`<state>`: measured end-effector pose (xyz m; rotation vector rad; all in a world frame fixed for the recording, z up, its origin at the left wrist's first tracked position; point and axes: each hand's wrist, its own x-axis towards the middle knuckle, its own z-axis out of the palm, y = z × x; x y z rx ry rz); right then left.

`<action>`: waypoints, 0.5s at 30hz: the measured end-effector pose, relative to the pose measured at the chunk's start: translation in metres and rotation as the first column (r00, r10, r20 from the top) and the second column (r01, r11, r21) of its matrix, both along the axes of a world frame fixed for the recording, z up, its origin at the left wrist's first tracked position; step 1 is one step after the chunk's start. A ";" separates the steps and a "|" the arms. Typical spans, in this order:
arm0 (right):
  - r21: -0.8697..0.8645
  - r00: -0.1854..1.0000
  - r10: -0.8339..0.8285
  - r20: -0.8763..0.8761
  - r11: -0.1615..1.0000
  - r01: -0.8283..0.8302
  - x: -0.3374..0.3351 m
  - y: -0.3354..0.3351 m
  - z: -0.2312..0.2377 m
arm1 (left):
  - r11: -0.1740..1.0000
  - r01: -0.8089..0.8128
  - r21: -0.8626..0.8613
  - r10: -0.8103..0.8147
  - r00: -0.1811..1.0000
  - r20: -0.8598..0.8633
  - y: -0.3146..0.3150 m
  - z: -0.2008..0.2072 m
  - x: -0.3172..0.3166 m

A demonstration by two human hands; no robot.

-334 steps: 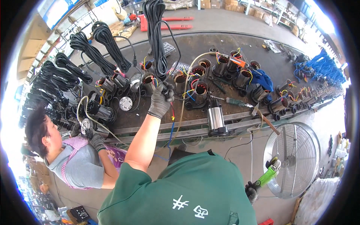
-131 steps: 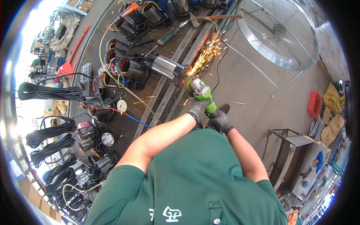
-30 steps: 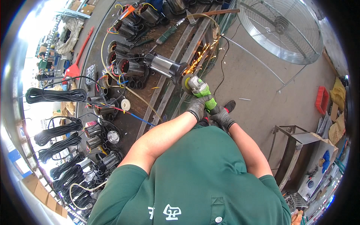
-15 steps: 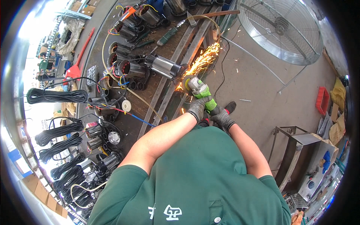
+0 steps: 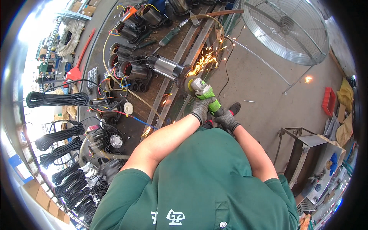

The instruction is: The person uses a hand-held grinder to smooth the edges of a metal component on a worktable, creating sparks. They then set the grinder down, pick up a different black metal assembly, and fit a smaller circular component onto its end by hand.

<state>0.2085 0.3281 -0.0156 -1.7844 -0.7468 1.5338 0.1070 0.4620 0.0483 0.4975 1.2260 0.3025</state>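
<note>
Both gloved hands grip a green angle grinder (image 5: 204, 89) in front of me. My left hand (image 5: 202, 108) is wrapped round its body behind the grey head. My right hand (image 5: 227, 119) closes on the rear end. The grinding disc (image 5: 189, 85) is at the dark end of a shiny metal motor cylinder (image 5: 167, 68), which lies across the bench's edge rails. Whether disc and metal touch at this instant is hard to see. Orange sparks (image 5: 206, 63) fly up and to the right from there.
Several open motor housings (image 5: 134, 70) with coloured wires crowd the bench to the left. A green power tool (image 5: 170, 36) and a hammer (image 5: 194, 18) lie farther up. A big fan (image 5: 285, 25) stands at the far right, a red crate (image 5: 328, 102) and a metal stand (image 5: 306, 153) nearer.
The spark stream has become shorter and thinner, with stray sparks farther out on both sides. The grinder has barely shifted, and both hands keep their grip.
</note>
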 end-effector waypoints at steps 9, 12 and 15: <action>0.059 1.000 -0.020 -0.004 0.998 0.020 -0.002 0.000 -0.002 | 0.999 -0.032 0.033 0.032 0.999 0.017 -0.003 -0.008 -0.002; 0.013 0.998 -0.056 0.011 0.998 0.056 -0.002 -0.002 -0.001 | 1.000 -0.003 -0.030 0.002 1.000 -0.028 -0.001 0.003 0.003; -0.047 0.998 -0.043 -0.050 0.998 0.040 0.000 -0.002 -0.005 | 0.998 -0.021 0.051 0.020 0.999 0.032 -0.007 -0.002 0.004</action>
